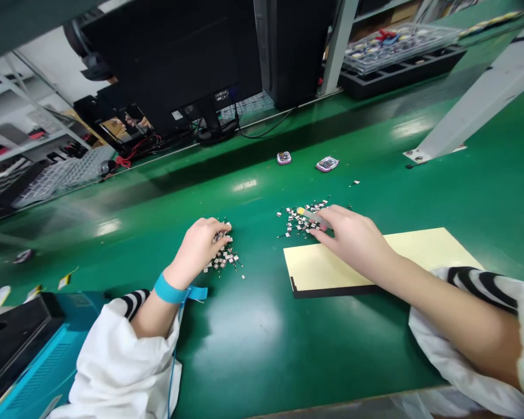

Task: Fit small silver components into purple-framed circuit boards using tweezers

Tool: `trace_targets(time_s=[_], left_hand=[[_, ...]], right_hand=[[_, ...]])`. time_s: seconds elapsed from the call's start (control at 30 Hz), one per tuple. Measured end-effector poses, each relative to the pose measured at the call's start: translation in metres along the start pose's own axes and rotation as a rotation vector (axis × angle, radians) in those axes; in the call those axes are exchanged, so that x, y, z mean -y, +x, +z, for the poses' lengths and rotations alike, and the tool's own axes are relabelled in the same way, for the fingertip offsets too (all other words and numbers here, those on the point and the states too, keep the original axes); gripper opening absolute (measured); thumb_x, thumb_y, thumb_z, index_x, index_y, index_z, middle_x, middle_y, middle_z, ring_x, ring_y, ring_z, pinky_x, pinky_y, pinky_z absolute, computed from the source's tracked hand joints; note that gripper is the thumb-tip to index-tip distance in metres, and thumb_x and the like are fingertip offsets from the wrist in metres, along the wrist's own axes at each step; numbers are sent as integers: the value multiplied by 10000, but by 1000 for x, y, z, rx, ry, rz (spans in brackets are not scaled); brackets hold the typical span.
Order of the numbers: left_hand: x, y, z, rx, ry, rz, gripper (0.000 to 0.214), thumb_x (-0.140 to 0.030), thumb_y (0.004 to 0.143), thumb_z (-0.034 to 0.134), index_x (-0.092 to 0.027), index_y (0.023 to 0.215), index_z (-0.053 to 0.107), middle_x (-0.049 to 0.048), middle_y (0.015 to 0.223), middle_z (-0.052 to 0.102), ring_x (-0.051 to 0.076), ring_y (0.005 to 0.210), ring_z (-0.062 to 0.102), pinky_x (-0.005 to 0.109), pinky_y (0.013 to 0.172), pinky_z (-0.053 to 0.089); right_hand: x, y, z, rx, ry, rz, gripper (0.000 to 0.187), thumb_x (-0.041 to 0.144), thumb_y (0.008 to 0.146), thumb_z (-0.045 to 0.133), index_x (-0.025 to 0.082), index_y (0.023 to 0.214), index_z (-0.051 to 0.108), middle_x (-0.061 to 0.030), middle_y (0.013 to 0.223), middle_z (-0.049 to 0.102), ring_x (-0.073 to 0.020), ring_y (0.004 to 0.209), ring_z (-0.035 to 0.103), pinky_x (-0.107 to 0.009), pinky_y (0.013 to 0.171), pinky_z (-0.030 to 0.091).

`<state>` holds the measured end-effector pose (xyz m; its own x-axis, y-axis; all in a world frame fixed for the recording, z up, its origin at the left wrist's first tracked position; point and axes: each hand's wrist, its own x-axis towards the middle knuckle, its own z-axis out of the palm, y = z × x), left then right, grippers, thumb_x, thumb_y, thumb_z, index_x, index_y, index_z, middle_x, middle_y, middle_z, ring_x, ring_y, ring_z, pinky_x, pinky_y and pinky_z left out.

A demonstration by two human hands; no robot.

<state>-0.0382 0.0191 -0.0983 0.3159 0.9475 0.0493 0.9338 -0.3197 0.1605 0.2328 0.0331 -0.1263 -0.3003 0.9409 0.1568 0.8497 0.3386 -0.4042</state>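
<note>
Two heaps of tiny black-and-white parts lie on the green table. My left hand (202,243), a blue strap on its wrist, rests curled on the left heap (224,256), fingertips pinched among the parts. My right hand (351,235) reaches over a pale yellow board (423,250) to the right heap (299,220). Its fingers are closed on a slim tool (313,216) with a yellowish tip that points into that heap.
Two small pink-rimmed devices (283,157) (327,164) lie farther back. A black monitor (174,64) and cables stand behind them. A black tray with a clear lid (399,55) sits back right, a white post foot (434,152) right, a blue-black machine (30,349) near left.
</note>
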Motion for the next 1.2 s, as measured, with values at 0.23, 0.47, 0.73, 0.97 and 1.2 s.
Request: trace_targets(time_s=[0.23, 0.47, 0.73, 0.97, 1.2], left_hand=[[9, 3, 19, 16, 78, 86, 109, -191, 748, 565, -167, 750, 671, 70, 734, 617, 215, 720, 551, 299, 627, 416], [-13, 1, 8, -59, -381, -27, 97, -223, 736, 570, -150, 683, 605, 43, 752, 639, 169, 711, 589, 267, 638, 444], [-38, -5, 26, 43, -1208, -184, 199, -227, 598, 746, -128, 724, 629, 33, 718, 648, 121, 655, 603, 237, 647, 502], [-47, -7, 42, 61, -1394, -309, 182, -245, 615, 747, -138, 748, 682, 33, 805, 649, 122, 745, 617, 197, 711, 500], [-61, -12, 43, 12, -1555, -259, 176, -202, 677, 710, -153, 843, 676, 34, 843, 652, 121, 806, 633, 173, 754, 503]], right_hand=[[22, -26, -4, 332, 148, -202, 56, 151, 770, 593, 179, 806, 625, -2, 738, 600, -156, 697, 571, -227, 585, 380], [31, -43, 2, 477, 0, -298, 159, 200, 798, 613, 189, 952, 647, -37, 869, 585, -179, 720, 598, -273, 645, 447], [41, -53, 10, 475, -291, -365, 231, 74, 790, 580, 153, 1005, 612, -65, 911, 570, -183, 671, 610, -265, 543, 450], [43, -49, 6, 524, -194, -264, 135, 204, 842, 552, 148, 956, 599, -45, 907, 581, -198, 703, 605, -290, 565, 425], [33, -39, 5, 484, 182, -154, 35, 127, 753, 621, 149, 755, 595, -5, 778, 601, -137, 659, 545, -232, 584, 361]])
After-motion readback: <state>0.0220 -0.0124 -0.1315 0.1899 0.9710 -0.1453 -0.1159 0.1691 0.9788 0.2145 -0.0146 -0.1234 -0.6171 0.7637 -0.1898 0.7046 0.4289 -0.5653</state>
